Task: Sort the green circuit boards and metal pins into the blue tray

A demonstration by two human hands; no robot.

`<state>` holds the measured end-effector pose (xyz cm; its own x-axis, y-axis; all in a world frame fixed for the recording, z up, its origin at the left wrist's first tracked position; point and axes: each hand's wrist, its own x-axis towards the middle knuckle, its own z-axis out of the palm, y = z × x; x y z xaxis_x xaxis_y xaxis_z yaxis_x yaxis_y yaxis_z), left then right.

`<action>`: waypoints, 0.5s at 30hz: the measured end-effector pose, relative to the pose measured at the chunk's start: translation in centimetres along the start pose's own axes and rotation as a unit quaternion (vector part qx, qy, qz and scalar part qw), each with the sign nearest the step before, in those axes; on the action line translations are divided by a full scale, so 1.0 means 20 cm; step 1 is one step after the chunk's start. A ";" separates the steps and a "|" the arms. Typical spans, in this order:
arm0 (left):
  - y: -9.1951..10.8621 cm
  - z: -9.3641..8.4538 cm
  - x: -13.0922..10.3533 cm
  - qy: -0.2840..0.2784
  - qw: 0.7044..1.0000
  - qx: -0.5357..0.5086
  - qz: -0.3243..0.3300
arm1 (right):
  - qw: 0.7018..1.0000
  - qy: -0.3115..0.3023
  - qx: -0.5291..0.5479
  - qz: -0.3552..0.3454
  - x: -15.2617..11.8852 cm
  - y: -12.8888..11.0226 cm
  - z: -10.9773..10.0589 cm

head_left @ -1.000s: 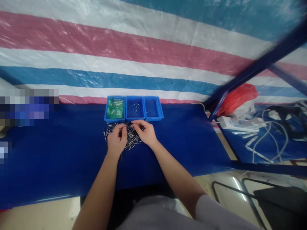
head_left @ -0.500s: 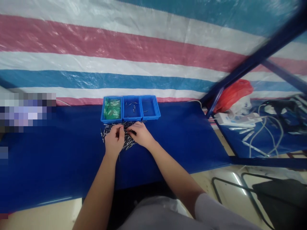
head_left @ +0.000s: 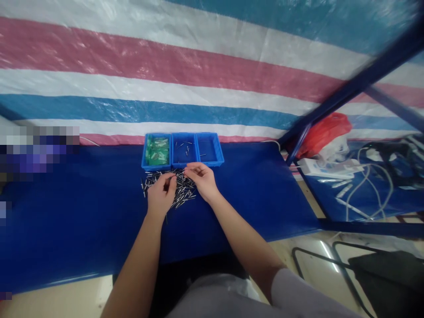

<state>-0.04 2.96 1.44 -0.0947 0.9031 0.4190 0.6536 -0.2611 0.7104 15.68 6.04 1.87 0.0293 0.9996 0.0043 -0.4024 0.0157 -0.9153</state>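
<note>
A loose pile of slim metal pins, resembling blind rivets, lies on the blue table. Over the left part of the pile is my left hand, its thumb and forefinger closed in a pinch. My right hand hovers at the pile's upper right, just below the bins, with thumb and fingertips pressed together. Whatever is between the fingers of either hand is too small to make out. Behind the pile stand three joined blue bins: the left bin holds green and whitish pieces, the middle bin several pins, the right bin a single pin.
The blue tabletop reaches both sides of the pile. A striped plastic sheet hangs behind. On the right are a blue metal frame, a red bag, white cables and a black-framed chair.
My right hand has moved right and slightly up, away from my left hand, uncovering more of the pile. My left hand keeps its pinch over the pins. The view has shifted slightly.
</note>
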 end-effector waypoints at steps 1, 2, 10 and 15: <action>0.00 0.00 0.00 -0.002 1.000 0.002 -0.001 | 1.000 0.004 0.002 0.002 0.00 0.00 0.00; 0.00 0.00 0.00 -0.002 1.000 0.006 -0.003 | 1.000 0.003 0.001 0.003 0.00 0.00 0.00; -0.03 0.01 0.00 -0.006 0.999 0.042 -0.022 | 0.999 -0.036 -0.023 0.011 -0.03 -0.03 0.02; -0.02 0.00 0.00 -0.006 1.000 0.007 -0.012 | 0.999 -0.031 -0.033 0.006 -0.02 -0.03 0.02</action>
<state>-0.26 2.97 1.22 -0.1013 0.9126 0.3960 0.6622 -0.2353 0.7115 15.59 5.70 2.60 -0.0315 0.9994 0.0164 -0.3411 0.0047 -0.9400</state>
